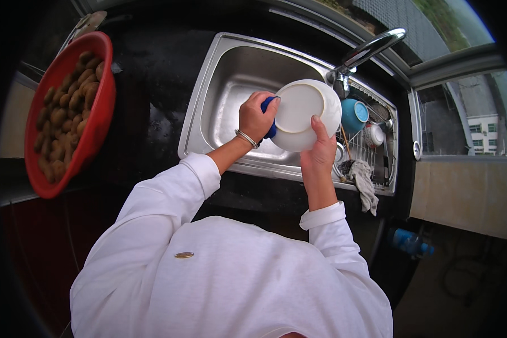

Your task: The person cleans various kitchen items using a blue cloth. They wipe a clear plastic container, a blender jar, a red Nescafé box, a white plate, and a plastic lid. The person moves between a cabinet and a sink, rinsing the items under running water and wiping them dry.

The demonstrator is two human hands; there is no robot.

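Observation:
A white plate (pixel 302 107), its underside with the foot ring facing up, is tilted above the right part of the stainless steel sink (pixel 236 114). My right hand (pixel 322 148) grips its lower right edge, thumb on the underside. At the plate's left edge, my left hand (pixel 257 117) holds a blue cloth (pixel 271 129) against it; much of the cloth is hidden by the fingers and the plate. A metal bangle circles my left wrist. Behind the plate rises a chrome faucet (pixel 363 48); no running water can be seen.
Right of the basin, a wire dish rack (pixel 361 148) holds a turquoise bowl (pixel 352 116), a small patterned bowl (pixel 374 135) and utensils. A grey rag (pixel 363 181) hangs over the front rim. On the left stands a red plastic basin (pixel 105 101) of potatoes (pixel 63 114). Windows border the counter.

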